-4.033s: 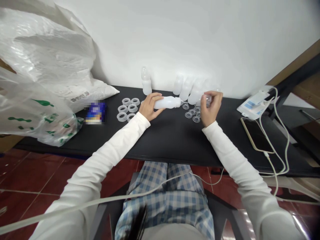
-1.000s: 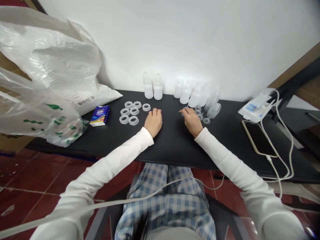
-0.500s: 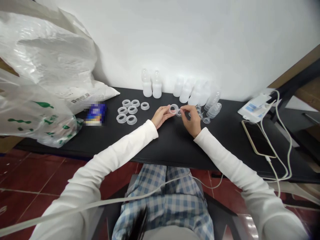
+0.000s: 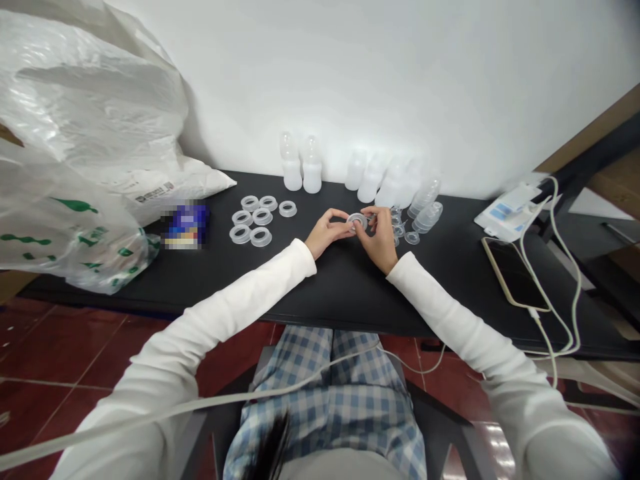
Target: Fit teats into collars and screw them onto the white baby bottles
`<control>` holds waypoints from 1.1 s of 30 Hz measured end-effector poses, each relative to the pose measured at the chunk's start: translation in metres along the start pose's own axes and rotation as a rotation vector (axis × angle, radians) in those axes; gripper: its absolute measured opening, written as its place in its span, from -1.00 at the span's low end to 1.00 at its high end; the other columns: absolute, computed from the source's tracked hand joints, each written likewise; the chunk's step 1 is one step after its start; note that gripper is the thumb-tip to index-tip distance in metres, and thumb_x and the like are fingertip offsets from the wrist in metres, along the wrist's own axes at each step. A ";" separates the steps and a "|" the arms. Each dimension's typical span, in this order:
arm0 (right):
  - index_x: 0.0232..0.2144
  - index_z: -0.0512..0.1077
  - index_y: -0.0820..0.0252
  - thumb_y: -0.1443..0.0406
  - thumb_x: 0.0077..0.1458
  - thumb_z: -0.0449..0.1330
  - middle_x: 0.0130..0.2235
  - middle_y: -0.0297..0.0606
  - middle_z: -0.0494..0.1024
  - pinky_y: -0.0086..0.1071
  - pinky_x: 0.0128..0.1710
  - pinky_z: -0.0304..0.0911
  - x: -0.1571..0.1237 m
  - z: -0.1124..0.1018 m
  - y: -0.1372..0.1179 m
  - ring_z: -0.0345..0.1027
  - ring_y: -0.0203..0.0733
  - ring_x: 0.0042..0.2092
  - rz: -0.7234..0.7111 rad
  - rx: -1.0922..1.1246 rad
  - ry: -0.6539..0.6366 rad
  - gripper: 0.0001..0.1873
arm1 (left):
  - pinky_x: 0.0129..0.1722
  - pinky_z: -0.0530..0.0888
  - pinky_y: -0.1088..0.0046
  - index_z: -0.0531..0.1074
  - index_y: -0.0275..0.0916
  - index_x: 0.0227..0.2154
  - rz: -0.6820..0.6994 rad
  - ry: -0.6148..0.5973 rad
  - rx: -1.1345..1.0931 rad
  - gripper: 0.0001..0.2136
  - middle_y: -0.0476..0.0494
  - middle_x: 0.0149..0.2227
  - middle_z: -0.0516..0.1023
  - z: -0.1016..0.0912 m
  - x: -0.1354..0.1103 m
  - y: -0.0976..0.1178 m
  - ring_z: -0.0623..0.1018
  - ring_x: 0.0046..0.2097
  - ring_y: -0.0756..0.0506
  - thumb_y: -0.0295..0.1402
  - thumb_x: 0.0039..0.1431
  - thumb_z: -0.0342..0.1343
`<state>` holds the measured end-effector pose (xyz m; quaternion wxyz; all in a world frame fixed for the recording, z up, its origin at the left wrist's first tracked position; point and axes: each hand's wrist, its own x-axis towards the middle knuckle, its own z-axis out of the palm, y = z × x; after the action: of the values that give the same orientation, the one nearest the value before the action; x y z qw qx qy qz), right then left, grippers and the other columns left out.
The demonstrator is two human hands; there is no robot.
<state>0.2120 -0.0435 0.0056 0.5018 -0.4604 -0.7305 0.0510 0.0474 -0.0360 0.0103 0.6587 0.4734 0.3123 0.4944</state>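
Both hands (image 4: 326, 235) (image 4: 381, 243) pinch a translucent ring (image 4: 357, 216), its round face toward the camera.

A white bag (image 4: 90, 87) bulges at the left end of the desk (image 4: 200, 280) — a green-printed plastic bag (image 4: 65, 230) before it, a blurred blue packet (image 4: 187, 227) beside. Rightward, a phone (image 4: 515, 273) lies face up — a white cable (image 4: 543, 335) plugged in.

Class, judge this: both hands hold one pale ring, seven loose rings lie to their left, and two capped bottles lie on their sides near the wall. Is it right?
No: the two capped bottles near the wall stand upright, as the head view shows. The rest holds: the left hand and right hand hold one pale ring, and seven loose rings lie to their left.
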 end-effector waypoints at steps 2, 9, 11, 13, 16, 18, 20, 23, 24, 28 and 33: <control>-0.08 0.33 0.17 0.18 0.25 0.15 -0.12 -0.16 0.43 -0.26 -0.26 0.34 -0.001 0.001 -0.001 0.30 -0.23 -0.28 0.037 0.058 -0.036 -0.75 | 0.03 0.57 0.22 0.33 -0.24 -0.25 0.037 0.015 0.036 -0.63 -0.04 -0.37 0.65 -0.002 0.001 -0.002 0.67 -0.22 -0.05 -0.26 0.02 0.40; -0.18 0.37 0.14 0.01 0.32 0.03 -0.34 -0.30 0.46 -0.34 -0.35 0.28 0.001 0.001 -0.006 0.27 -0.29 -0.41 0.173 0.207 -0.121 -0.66 | -0.09 0.60 0.34 0.36 -0.24 -0.19 0.126 0.024 0.114 -0.58 -0.03 -0.39 0.63 -0.001 0.002 -0.002 0.67 -0.27 -0.05 -0.17 0.01 0.40; -0.25 0.37 0.13 -0.03 0.29 0.06 -0.42 -0.35 0.45 -0.37 -0.38 0.25 0.001 0.001 -0.006 0.26 -0.30 -0.43 0.210 0.257 -0.141 -0.64 | -0.16 0.61 0.39 0.37 -0.25 -0.20 0.140 0.018 0.153 -0.59 -0.03 -0.41 0.63 -0.001 0.001 -0.003 0.67 -0.30 -0.05 -0.16 0.02 0.39; -0.29 0.35 0.13 -0.04 0.25 0.11 -0.46 -0.37 0.43 -0.39 -0.42 0.22 0.000 0.002 -0.006 0.24 -0.32 -0.46 0.231 0.286 -0.131 -0.63 | -0.24 0.60 0.43 0.37 -0.25 -0.21 0.140 0.019 0.173 -0.59 -0.02 -0.44 0.62 -0.002 0.001 -0.003 0.65 -0.36 -0.03 -0.15 0.02 0.38; -0.33 0.33 0.12 -0.03 0.20 0.17 -0.50 -0.41 0.40 -0.41 -0.46 0.16 0.000 0.003 -0.006 0.19 -0.34 -0.49 0.235 0.307 -0.128 -0.64 | -0.34 0.58 0.47 0.35 -0.25 -0.24 0.128 0.024 0.187 -0.61 0.01 -0.49 0.60 -0.003 0.001 -0.004 0.62 -0.43 0.00 -0.15 0.03 0.38; -0.36 0.32 0.11 -0.01 0.19 0.18 -0.51 -0.43 0.38 -0.42 -0.47 0.15 0.000 0.004 -0.005 0.17 -0.35 -0.50 0.230 0.312 -0.133 -0.66 | -0.36 0.57 0.49 0.33 -0.24 -0.25 0.129 0.024 0.196 -0.62 0.02 -0.50 0.59 -0.002 0.001 -0.005 0.61 -0.45 0.01 -0.17 0.05 0.37; -0.38 0.30 0.11 0.02 0.18 0.18 -0.51 -0.44 0.37 -0.42 -0.47 0.14 0.000 0.004 -0.005 0.15 -0.36 -0.50 0.225 0.315 -0.136 -0.69 | -0.37 0.56 0.50 0.33 -0.24 -0.25 0.129 0.021 0.195 -0.64 0.02 -0.50 0.59 -0.001 0.001 -0.005 0.61 -0.46 0.01 -0.19 0.06 0.36; -0.41 0.28 0.10 0.05 0.17 0.18 -0.53 -0.45 0.33 -0.42 -0.47 0.12 0.000 0.004 -0.005 0.14 -0.36 -0.50 0.223 0.322 -0.144 -0.71 | -0.39 0.55 0.50 0.32 -0.24 -0.25 0.123 0.029 0.193 -0.67 0.01 -0.51 0.59 0.000 -0.001 -0.005 0.60 -0.47 0.01 -0.24 0.07 0.35; -0.41 0.28 0.10 0.06 0.17 0.18 -0.53 -0.46 0.32 -0.42 -0.47 0.12 0.000 0.004 -0.006 0.14 -0.36 -0.50 0.224 0.325 -0.149 -0.71 | -0.39 0.55 0.50 0.32 -0.24 -0.25 0.120 0.038 0.200 -0.68 0.02 -0.51 0.59 0.001 -0.001 -0.005 0.60 -0.47 0.01 -0.25 0.08 0.34; -0.44 0.25 0.09 0.04 0.16 0.20 -0.53 -0.47 0.29 -0.41 -0.47 0.11 -0.001 0.004 -0.009 0.11 -0.36 -0.50 0.229 0.332 -0.165 -0.68 | -0.39 0.54 0.52 0.32 -0.23 -0.26 0.117 0.078 0.240 -0.72 0.07 -0.53 0.58 0.002 -0.002 -0.005 0.58 -0.48 0.04 -0.31 0.08 0.33; -0.44 0.25 0.09 0.04 0.18 0.19 -0.54 -0.48 0.28 -0.41 -0.48 0.09 0.000 0.004 -0.010 0.10 -0.37 -0.51 0.228 0.336 -0.154 -0.68 | -0.43 0.52 0.55 0.32 -0.23 -0.26 0.112 0.052 0.237 -0.70 0.06 -0.53 0.57 0.001 -0.001 -0.004 0.58 -0.48 0.04 -0.27 0.09 0.33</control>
<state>0.2028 -0.0477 0.0087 0.5053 -0.4447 -0.6910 0.2635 0.0498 -0.0379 0.0068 0.5612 0.5515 0.3588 0.5021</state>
